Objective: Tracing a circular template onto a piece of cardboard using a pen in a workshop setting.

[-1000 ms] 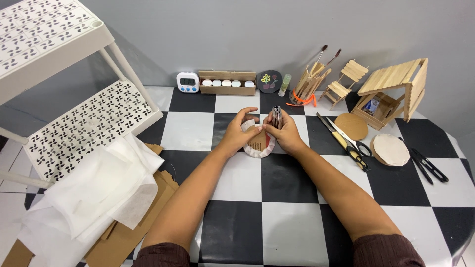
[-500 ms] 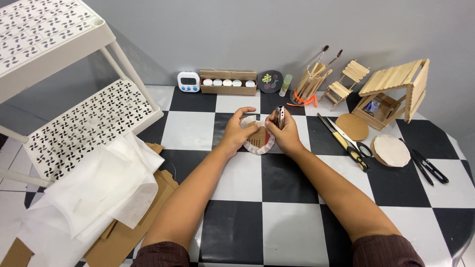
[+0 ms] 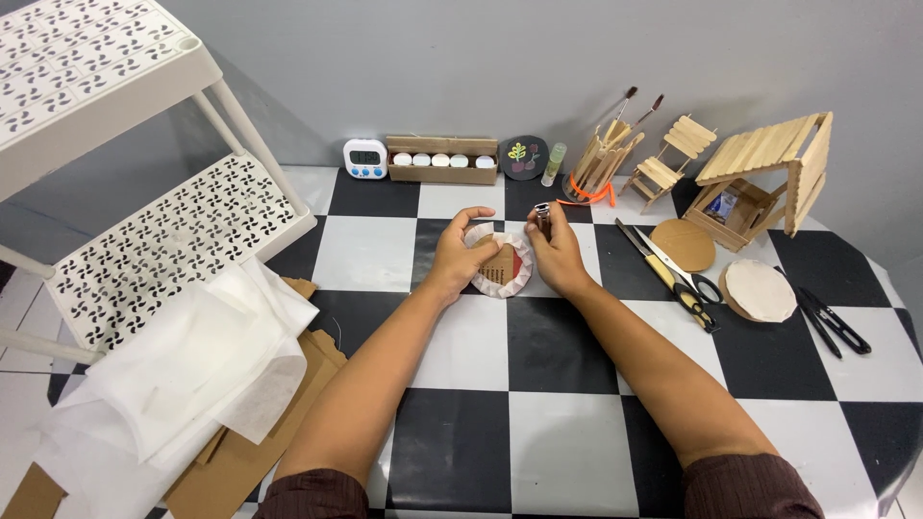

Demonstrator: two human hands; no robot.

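pinching cardboard disc [image 3: 500,266] rim, left hand [image 3: 461,252] curled; right hand [image 3: 555,250] gripping small lighter [image 3: 542,217] upright beside it.

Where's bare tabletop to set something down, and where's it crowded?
Free: the checkered squares between the forearms, below the round cardboard disc that the left hand and right hand hold; also the near right corner. Crowded: back edge around the white timer and craft-stick house, plus scissors.

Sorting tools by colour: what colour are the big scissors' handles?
Black handles on the large scissors with a yellow band, best in head view.
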